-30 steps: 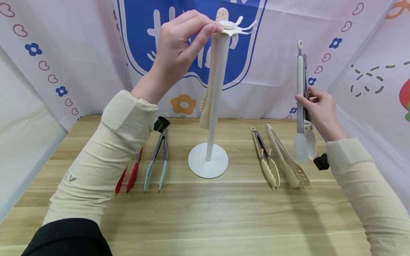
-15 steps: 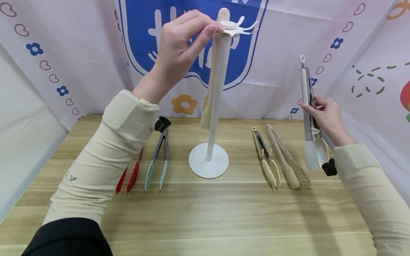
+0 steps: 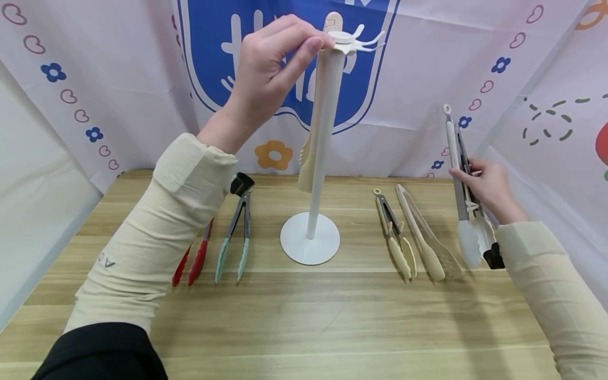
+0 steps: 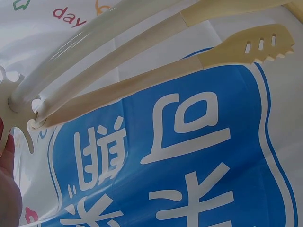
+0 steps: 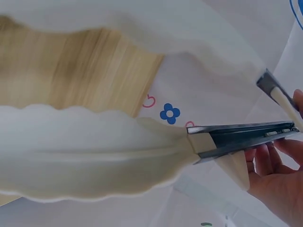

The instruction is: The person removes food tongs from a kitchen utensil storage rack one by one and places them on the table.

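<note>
In the head view, my left hand (image 3: 273,68) pinches the hooked top of a white stand (image 3: 326,121) with a round base. Beige tongs (image 3: 306,171) hang from that top behind the pole; the left wrist view shows one slotted, toothed tip. At the right, my right hand (image 3: 493,190) grips white-tipped kitchen tongs (image 3: 468,243) by their metal arms, hanging ring up and tips down near the table's right side. Scalloped white tips (image 5: 94,151) fill much of the right wrist view, their two arms spread apart.
Right of the stand, yellow tongs (image 3: 398,253) and larger beige tongs (image 3: 427,253) lie on the wooden table (image 3: 304,327). Mint-tipped tongs (image 3: 243,258) and red-tipped tongs (image 3: 198,264) lie to the left, partly behind my left sleeve. A printed cloth (image 3: 408,105) stands behind.
My right hand has lowered the white-tipped tongs and shifted them slightly right, and the tongs' arms have spread wider. My left hand stays at the stand's top.
</note>
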`<state>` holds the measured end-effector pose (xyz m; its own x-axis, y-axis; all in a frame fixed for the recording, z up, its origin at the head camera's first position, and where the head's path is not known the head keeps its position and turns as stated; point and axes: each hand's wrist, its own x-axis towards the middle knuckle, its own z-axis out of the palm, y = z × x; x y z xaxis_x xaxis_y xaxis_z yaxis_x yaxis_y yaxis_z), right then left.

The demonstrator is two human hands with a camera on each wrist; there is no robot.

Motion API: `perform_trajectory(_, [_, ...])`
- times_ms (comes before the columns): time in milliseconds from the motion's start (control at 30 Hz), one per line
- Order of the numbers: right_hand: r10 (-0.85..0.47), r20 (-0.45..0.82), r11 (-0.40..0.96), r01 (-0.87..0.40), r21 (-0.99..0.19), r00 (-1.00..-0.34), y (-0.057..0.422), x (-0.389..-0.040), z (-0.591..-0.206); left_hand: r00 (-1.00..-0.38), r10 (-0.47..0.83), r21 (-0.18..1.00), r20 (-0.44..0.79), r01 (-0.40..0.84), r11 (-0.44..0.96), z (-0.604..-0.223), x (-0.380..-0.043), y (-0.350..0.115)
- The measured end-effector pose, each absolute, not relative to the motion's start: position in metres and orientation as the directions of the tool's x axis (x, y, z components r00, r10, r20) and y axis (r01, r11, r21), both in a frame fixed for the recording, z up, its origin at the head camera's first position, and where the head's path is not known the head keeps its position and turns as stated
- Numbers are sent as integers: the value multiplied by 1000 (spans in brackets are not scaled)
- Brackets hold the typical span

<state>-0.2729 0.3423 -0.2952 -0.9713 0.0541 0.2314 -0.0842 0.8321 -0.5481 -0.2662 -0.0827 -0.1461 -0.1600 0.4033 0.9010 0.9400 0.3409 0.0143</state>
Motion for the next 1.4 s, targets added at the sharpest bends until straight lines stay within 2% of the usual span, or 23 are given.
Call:
perform_trajectory(167, [24,233,837,-108,-536,-972,348,-271,-304,-153,409,7,899,942,336,-146,-266,-83])
perform_trajectory(833, [-73,92,887,-107,-448,-993,364,-265,-333,-156,406,12,900,942,335,-146,-266,-82])
perform_trajectory(1200, [-68,81,930,-93,-355,-994,369,-261,-349,-149,409,7,900,944,329,-146,-266,-82])
perform_trajectory(1400, [-77,15,944,-77,-322,-997,370,-261,-356,-149,410,5,900,943,332,-146,-266,-82])
